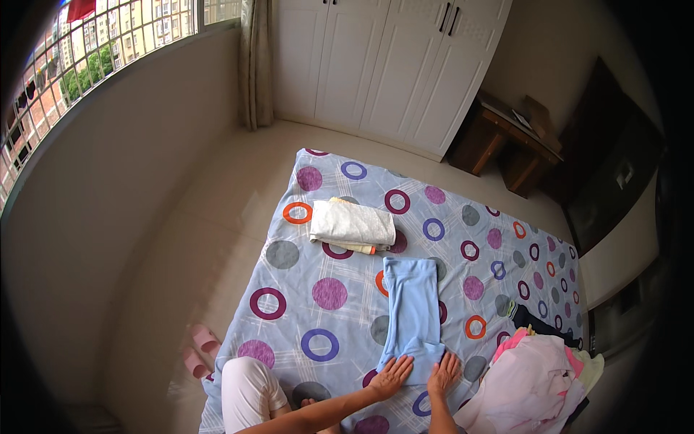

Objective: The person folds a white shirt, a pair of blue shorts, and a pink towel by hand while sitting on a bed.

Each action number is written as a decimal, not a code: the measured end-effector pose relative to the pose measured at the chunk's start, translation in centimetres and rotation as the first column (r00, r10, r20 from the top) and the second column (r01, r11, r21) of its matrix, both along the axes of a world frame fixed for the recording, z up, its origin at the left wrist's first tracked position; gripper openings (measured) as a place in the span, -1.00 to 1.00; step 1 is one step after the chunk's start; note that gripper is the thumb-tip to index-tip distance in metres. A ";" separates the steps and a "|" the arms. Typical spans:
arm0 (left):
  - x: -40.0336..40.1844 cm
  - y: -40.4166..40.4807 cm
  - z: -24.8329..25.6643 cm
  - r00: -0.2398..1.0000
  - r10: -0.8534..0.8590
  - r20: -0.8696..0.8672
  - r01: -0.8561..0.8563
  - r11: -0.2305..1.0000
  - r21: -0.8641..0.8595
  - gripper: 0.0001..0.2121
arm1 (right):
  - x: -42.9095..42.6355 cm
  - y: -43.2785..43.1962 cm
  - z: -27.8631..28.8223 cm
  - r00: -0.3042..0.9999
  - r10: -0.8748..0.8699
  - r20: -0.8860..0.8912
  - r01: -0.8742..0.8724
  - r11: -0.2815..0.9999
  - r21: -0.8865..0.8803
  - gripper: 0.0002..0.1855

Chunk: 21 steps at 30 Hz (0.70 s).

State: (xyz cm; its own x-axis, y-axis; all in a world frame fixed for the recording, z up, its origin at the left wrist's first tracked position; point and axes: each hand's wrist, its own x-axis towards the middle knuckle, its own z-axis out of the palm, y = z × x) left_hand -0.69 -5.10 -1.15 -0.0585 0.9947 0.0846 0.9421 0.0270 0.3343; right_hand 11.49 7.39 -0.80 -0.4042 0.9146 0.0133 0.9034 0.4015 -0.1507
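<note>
A light blue garment (413,304), which looks like trousers or leggings, lies lengthwise in front of me on a patterned bedsheet (329,294). Its waistband end points away, and the near end is turned over on itself. My left hand (391,375) rests flat on the near left part of the fabric with its fingers slightly spread. At the near right edge of the cloth, my right hand (444,373) lies palm down, partly on the sheet. Neither hand grips anything.
Folded white and yellow cloths (352,223) form a stack farther up the bed. To the right are a heap of pink and white clothes (534,374) and a dark garment (537,323). Pink slippers (200,351) stand on the floor at left; a white wardrobe (374,70) is beyond.
</note>
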 end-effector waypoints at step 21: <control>0.6 3.7 -1.5 0.993 0.114 -0.020 -0.112 0.991 0.075 -0.70 | 0.6 1.2 -0.1 0.849 0.526 0.048 -0.528 0.848 0.039 -0.37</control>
